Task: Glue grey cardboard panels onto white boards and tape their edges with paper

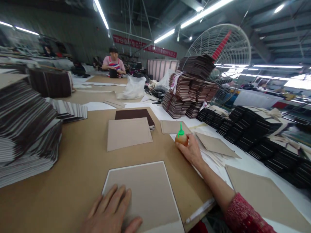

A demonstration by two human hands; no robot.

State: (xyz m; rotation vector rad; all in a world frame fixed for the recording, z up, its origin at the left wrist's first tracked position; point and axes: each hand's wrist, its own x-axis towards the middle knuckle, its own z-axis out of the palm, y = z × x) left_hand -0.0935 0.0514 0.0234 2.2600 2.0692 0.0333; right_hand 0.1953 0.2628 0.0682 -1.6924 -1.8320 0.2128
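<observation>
My left hand (110, 210) lies flat, fingers spread, on a grey-beige rectangular panel (148, 191) with a pale border. That panel rests on the brown board covering the table (80, 161). Farther right, my right hand (191, 149) is wrapped round a small squeeze bottle (181, 139) with a green nozzle cap and amber contents. The bottle is upright, its nozzle pointing up. Beyond the bordered panel, another beige panel (128, 132) partly covers a short stack of dark brown panels (136, 114).
Tall piles of layered panels (29, 126) stand at the left. Bundled brown stacks (189, 90) and rows of black stacks (252, 126) line the right, below a large caged fan (221, 48). Loose beige sheets (217, 144) lie near my right arm. A person (113, 64) works across the table.
</observation>
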